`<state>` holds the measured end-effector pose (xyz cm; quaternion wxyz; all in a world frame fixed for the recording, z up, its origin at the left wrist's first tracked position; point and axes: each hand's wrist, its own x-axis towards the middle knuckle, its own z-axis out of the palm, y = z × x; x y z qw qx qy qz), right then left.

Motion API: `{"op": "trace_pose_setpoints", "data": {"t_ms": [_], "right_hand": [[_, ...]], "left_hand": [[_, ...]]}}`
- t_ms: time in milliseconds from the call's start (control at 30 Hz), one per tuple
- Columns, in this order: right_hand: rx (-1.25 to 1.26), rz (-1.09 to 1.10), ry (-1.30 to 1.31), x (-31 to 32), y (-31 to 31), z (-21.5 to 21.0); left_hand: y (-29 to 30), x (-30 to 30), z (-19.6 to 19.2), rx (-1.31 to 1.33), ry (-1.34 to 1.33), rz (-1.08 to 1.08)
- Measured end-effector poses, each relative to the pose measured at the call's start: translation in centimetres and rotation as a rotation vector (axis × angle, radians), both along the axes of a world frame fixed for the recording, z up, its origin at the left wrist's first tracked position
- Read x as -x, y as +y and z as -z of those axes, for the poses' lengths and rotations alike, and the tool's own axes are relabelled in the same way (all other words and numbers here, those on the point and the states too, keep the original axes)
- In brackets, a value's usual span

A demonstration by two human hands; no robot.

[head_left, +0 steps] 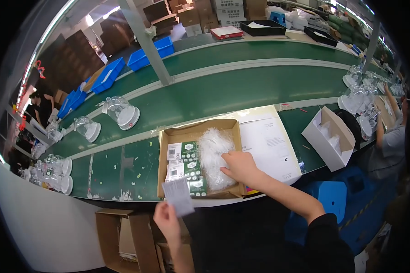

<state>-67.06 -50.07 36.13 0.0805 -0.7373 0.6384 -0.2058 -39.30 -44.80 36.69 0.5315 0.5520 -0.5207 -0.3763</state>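
Note:
My left hand (167, 218) pinches a folded white paper leaflet (178, 196) by its lower left corner, over the near edge of a shallow cardboard tray (166, 136). Inside the tray, at left, stand small green-and-white boxes (191, 160). A heap of clear and white crinkled plastic (214, 152) fills the right part. My right hand (239, 166) rests at the right side of this heap with its fingers curled in; what they hold, if anything, is hidden. Beneath and right of the tray lies a large printed white sheet (271, 145).
An open white carton (328, 136) with plastic-wrapped contents stands right. Clear domes on white bases (128, 117) sit along the green belt (223, 86). Below the bench are cardboard boxes (123, 241) and a blue stool (331, 198). A co-worker's arm (380, 127) reaches in at far right.

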Motion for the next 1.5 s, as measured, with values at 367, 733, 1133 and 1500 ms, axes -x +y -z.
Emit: {"op": "trace_pose_setpoints", "data": {"t_ms": [367, 733, 1133, 1500], "right_hand": [[-0.085, 0.052, -0.405, 1.4, -0.2, -0.7], [-0.181, -0.128, -0.565, 3.5, 0.7, -2.1], [-0.443, 0.110, -1.151, 4.4, 7.2, -2.2], [-0.192, 0.295, -1.663, 2.7, 9.7, -0.6]], "left_hand": [[5.9, 1.8, 2.0, -0.352, 0.415, 0.258], [2.1, 5.6, 2.4, -0.350, 0.542, 0.407], [1.2, 6.9, 2.9, -0.127, 0.498, 0.395], [1.6, 8.6, 1.6, -0.365, 0.725, 0.577]]}}
